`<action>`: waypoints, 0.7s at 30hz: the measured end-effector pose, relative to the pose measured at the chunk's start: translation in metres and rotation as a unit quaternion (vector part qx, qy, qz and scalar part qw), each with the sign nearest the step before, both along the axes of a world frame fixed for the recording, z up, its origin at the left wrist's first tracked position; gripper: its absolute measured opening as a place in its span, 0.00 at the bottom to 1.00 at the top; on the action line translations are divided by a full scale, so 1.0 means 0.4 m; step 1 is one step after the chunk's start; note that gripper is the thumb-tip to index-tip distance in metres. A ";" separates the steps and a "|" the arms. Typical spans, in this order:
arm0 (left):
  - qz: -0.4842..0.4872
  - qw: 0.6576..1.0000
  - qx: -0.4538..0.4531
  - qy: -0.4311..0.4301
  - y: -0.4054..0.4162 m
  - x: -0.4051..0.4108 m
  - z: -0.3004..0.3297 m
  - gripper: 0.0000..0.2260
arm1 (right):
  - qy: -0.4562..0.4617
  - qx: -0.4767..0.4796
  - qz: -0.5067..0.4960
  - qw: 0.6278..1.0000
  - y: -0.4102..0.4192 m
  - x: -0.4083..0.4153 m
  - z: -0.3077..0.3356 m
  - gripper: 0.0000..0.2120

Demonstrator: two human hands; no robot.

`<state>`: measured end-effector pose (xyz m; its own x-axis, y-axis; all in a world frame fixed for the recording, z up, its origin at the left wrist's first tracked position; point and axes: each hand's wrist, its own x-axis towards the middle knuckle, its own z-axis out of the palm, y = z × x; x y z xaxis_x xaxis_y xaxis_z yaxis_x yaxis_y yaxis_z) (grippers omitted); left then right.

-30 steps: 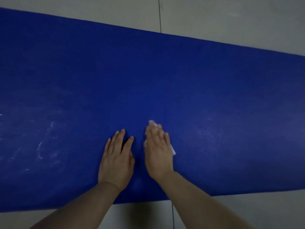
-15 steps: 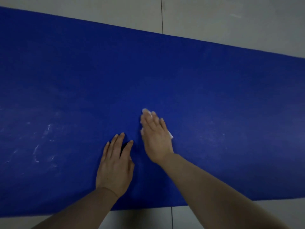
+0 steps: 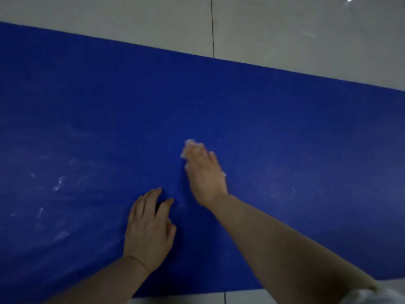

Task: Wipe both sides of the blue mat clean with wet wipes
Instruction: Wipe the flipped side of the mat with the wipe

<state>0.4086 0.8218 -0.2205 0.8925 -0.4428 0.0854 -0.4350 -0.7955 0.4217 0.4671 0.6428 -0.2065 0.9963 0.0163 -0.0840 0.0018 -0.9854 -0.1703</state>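
Tiled floor (image 3: 285,29) lying under a blue mat (image 3: 285,128).
Right hand (image 3: 205,172) is pressing a wipe (image 3: 189,144) flat, fingers straight; left hand (image 3: 149,229) is resting palm-down, fingers loosely spread.

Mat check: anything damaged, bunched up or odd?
No damage or bunching: the mat lies flat on the floor. Whitish smears remain on its left part, and fainter specks right of the wipe.

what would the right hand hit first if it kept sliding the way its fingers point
Nothing but bare blue mat ahead of the right hand and its wet wipe; the mat's far edge comes next, then the tiled floor.
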 end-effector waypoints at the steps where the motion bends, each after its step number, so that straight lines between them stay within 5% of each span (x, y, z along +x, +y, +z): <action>1: -0.004 1.000 -0.012 -0.003 -0.007 0.025 0.007 0.17 | -0.024 0.006 -0.077 0.997 -0.056 0.007 -0.005 0.21; 5: -0.002 0.999 -0.022 -0.033 -0.072 0.169 0.019 0.17 | 0.030 0.019 -0.359 0.933 -0.205 0.007 0.004 0.20; 7: 0.003 1.000 -0.010 -0.028 -0.113 0.225 0.015 0.19 | -0.024 -0.021 -0.296 0.955 -0.135 0.027 0.000 0.22; 11: 0.013 1.000 0.020 -0.002 -0.136 0.260 -0.005 0.19 | -0.007 -0.017 0.009 1.000 -0.015 0.068 -0.031 0.25; 14: 0.006 1.000 0.014 -0.010 -0.133 0.260 -0.013 0.18 | -0.022 -0.032 -0.097 0.995 -0.126 0.109 -0.030 0.24; 18: 0.009 1.000 0.005 -0.008 -0.136 0.263 -0.017 0.17 | -0.009 -0.005 -0.345 0.939 -0.235 0.139 -0.028 0.20; 21: 0.008 1.000 0.004 -0.005 -0.132 0.259 -0.021 0.18 | -0.055 -0.036 -0.228 0.971 -0.106 0.162 -0.022 0.19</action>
<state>0.5122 0.7691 -0.2289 0.8981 -0.4300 0.0921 -0.4276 -0.8050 0.4113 0.5320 0.6003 -0.2154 0.9016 -0.4310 0.0381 -0.4237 -0.8973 -0.1241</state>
